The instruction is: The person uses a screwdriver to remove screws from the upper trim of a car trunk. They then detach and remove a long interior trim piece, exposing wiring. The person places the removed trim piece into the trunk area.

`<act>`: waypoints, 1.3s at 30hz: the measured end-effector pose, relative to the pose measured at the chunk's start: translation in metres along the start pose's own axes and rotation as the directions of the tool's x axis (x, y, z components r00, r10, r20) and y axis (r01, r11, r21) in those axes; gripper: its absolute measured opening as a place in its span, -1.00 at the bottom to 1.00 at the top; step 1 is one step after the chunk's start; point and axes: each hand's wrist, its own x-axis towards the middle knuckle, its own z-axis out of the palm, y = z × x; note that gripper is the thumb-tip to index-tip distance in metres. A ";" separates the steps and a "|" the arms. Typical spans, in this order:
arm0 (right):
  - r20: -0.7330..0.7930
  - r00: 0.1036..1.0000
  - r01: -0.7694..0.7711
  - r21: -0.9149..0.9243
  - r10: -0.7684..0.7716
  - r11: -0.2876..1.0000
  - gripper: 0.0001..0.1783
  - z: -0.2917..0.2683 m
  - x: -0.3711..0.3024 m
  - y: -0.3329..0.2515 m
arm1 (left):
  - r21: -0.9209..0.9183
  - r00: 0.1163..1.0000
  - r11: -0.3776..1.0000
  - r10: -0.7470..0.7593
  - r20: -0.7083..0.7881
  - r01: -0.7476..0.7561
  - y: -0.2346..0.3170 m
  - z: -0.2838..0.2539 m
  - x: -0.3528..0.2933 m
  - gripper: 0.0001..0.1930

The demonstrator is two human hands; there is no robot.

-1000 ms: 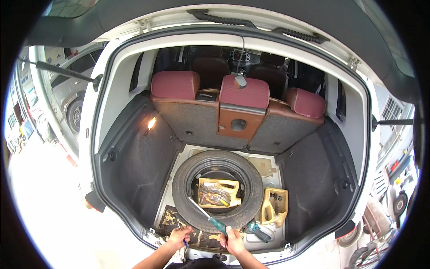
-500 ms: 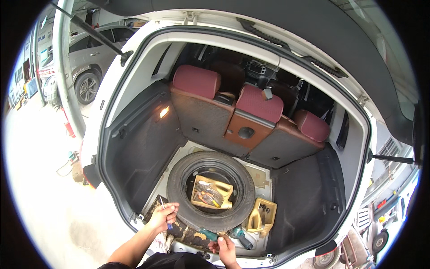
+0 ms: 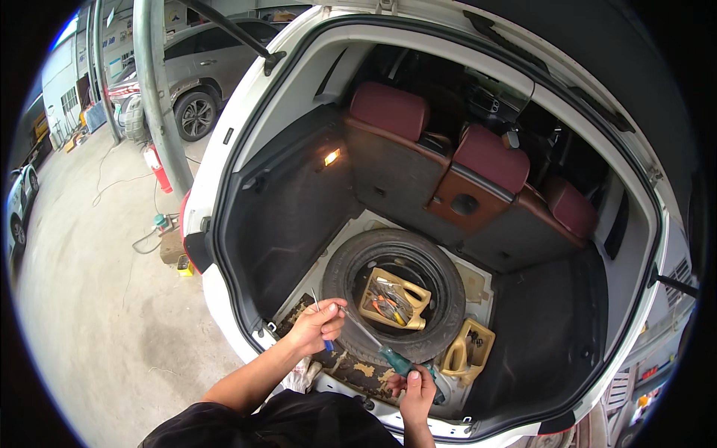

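My left hand (image 3: 317, 328) is closed around a slim screwdriver (image 3: 328, 346); its thin shaft points up and its blue handle end sticks out below the fingers. My right hand (image 3: 417, 388) grips the end of a teal-handled screwdriver (image 3: 396, 361). That long metal shaft slants up toward my left fingertips; whether they touch its tip I cannot tell. Both hands are over the near edge of a car's cargo well, in front of a spare tire (image 3: 452, 299). A cut-open gold jug (image 3: 420, 296) with several hand tools lies inside the wheel.
Another cut gold jug (image 3: 454, 363) holding dark parts stands right of the tire. A teal power tool (image 3: 441, 393) is partly hidden behind my right hand. Red-topped rear seats (image 3: 388, 112) close off the far side. A metal post (image 3: 157, 97) and fire extinguisher (image 3: 158, 170) stand at left.
The view has swung left, so the car appears farther right. My right hand now has the teal screwdriver raised, its shaft angled toward my left hand. The left keeps its blue-handled screwdriver.
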 end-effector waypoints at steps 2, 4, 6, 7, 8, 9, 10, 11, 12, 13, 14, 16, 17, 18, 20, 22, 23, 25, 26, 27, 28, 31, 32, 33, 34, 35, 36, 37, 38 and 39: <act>-0.001 1.000 0.009 -0.021 -0.009 1.000 -0.59 0.000 -0.001 -0.002 | -0.018 1.000 1.000 0.000 0.010 0.000 0.000 0.003 0.000 -0.78; 0.000 0.999 0.046 -0.054 -0.046 0.997 -0.58 -0.001 -0.001 0.000 | -0.010 1.000 1.000 0.008 -0.013 -0.008 0.000 0.005 0.000 -0.78; 0.013 0.995 0.099 -0.110 -0.099 0.989 -0.55 -0.001 0.000 -0.001 | -0.008 1.000 1.000 0.013 -0.027 -0.014 0.000 0.006 0.001 -0.77; 0.009 0.996 0.091 -0.091 -0.091 0.992 -0.58 -0.001 0.000 -0.001 | -0.010 0.999 1.000 0.015 -0.031 -0.015 0.000 0.006 0.001 -0.77; 0.003 0.997 0.081 -0.073 -0.081 0.994 -0.61 -0.001 0.000 -0.002 | -0.013 0.999 1.000 0.015 -0.036 -0.015 0.000 0.006 0.001 -0.77; -0.002 0.997 0.071 -0.054 -0.071 0.996 -0.64 -0.001 -0.001 -0.002 | -0.001 0.999 1.000 0.020 -0.043 -0.020 -0.001 0.007 0.002 -0.77; 0.000 0.997 0.078 -0.058 -0.078 0.995 -0.65 -0.001 0.000 -0.001 | 0.012 0.998 1.000 0.026 -0.051 -0.025 -0.001 0.007 0.002 -0.78; 0.001 0.997 0.083 -0.062 -0.083 0.995 -0.66 -0.002 0.000 -0.001 | 0.023 0.998 0.999 0.031 -0.058 -0.030 -0.001 0.008 0.003 -0.78; 0.003 0.996 0.089 -0.066 -0.089 0.994 -0.68 -0.003 0.001 0.000 | 0.058 0.996 0.998 0.042 -0.081 -0.038 -0.001 0.008 0.002 -0.78; 0.004 0.996 0.091 -0.083 -0.091 0.992 -0.69 -0.005 0.001 0.000 | 0.092 0.993 0.995 0.054 -0.104 -0.045 -0.001 0.009 0.002 -0.79; 0.002 0.996 0.092 -0.099 -0.093 0.991 -0.69 -0.007 0.001 0.000 | 0.127 0.990 0.991 0.065 -0.126 -0.048 -0.002 0.010 0.002 -0.79; -0.005 0.995 0.095 -0.118 -0.096 0.988 -0.70 -0.010 0.001 -0.001 | 0.276 0.982 0.959 0.105 -0.157 -0.059 0.000 0.012 0.002 -0.80; -0.011 0.995 0.097 -0.119 -0.099 0.988 -0.71 -0.010 0.002 -0.005 | 0.350 0.978 0.935 0.127 -0.168 -0.061 0.002 0.013 0.002 -0.80; -0.017 0.995 0.100 -0.121 -0.102 0.988 -0.70 -0.011 0.002 -0.007 | 0.396 0.979 0.917 0.126 -0.160 -0.053 0.004 0.014 0.003 -0.80; 0.015 0.991 0.130 -0.196 -0.129 0.972 -0.68 -0.019 0.005 -0.004 | 0.486 0.983 0.873 0.121 -0.140 -0.038 0.008 0.016 0.006 -0.79; 0.033 0.983 0.183 -0.230 -0.180 0.956 -0.65 -0.025 0.009 0.007 | 0.460 0.987 0.888 0.079 -0.140 -0.006 0.011 0.022 0.012 -0.79; 0.033 0.975 0.222 -0.226 -0.221 0.948 -0.63 -0.025 0.014 0.012 | 0.450 0.989 0.893 0.055 -0.134 0.011 0.012 0.026 0.018 -0.80; 0.010 0.981 0.191 -0.141 -0.191 0.971 -0.64 -0.026 0.016 0.017 | 0.433 0.993 0.902 0.054 -0.102 -0.005 0.010 0.034 0.027 -0.79; 0.027 0.990 0.139 -0.043 -0.138 0.989 -0.67 -0.023 0.018 0.012 | 0.431 0.995 0.902 0.053 -0.081 -0.013 0.011 0.041 0.033 -0.79; 0.050 0.995 0.084 0.054 -0.087 0.995 -0.69 -0.021 0.020 0.005 | 0.423 0.995 0.905 0.069 -0.066 -0.034 0.009 0.051 0.039 -0.80; 0.079 0.996 0.028 0.149 -0.041 0.988 -0.71 -0.020 0.023 0.001 | 0.400 0.996 0.915 0.071 -0.049 -0.046 0.006 0.060 0.045 -0.80; 0.160 0.982 -0.141 0.295 0.097 0.945 -0.60 -0.020 0.030 0.009 | 0.370 0.997 0.926 0.077 -0.004 -0.070 0.001 0.086 0.067 -0.80; 0.175 0.980 -0.148 0.334 0.093 0.931 -0.58 -0.019 0.033 0.011 | 0.390 0.998 0.919 0.055 0.018 -0.058 -0.001 0.093 0.075 -0.79; 0.189 0.978 -0.161 0.396 0.092 0.904 -0.56 -0.019 0.038 0.010 | 0.410 0.999 0.911 0.033 0.038 -0.046 -0.001 0.101 0.083 -0.79; 0.204 0.975 -0.174 0.455 0.088 0.873 -0.53 -0.019 0.041 0.009 | 0.429 0.998 0.903 0.012 0.058 -0.036 -0.002 0.109 0.091 -0.78; 0.218 0.972 -0.187 0.515 0.083 0.837 -0.51 -0.018 0.045 0.008 | 0.442 0.995 0.896 -0.018 0.103 -0.030 -0.005 0.118 0.099 -0.78; 0.208 0.977 -0.162 0.541 0.055 0.825 -0.48 -0.018 0.051 0.006 | 0.462 0.994 0.886 -0.020 0.109 -0.033 -0.007 0.129 0.109 -0.78; 0.198 0.980 -0.136 0.565 0.027 0.814 -0.46 -0.018 0.061 0.002 | 0.481 0.993 0.876 -0.020 0.116 -0.038 -0.009 0.143 0.121 -0.79; 0.185 0.983 -0.115 0.594 0.005 0.796 -0.43 -0.018 0.067 -0.002 | 0.504 0.993 0.863 -0.026 0.116 -0.036 -0.013 0.155 0.133 -0.79; 0.178 0.984 -0.102 0.612 -0.011 0.784 -0.39 -0.018 0.077 -0.006 | 0.525 0.988 0.850 -0.041 0.150 -0.044 -0.018 0.165 0.144 -0.77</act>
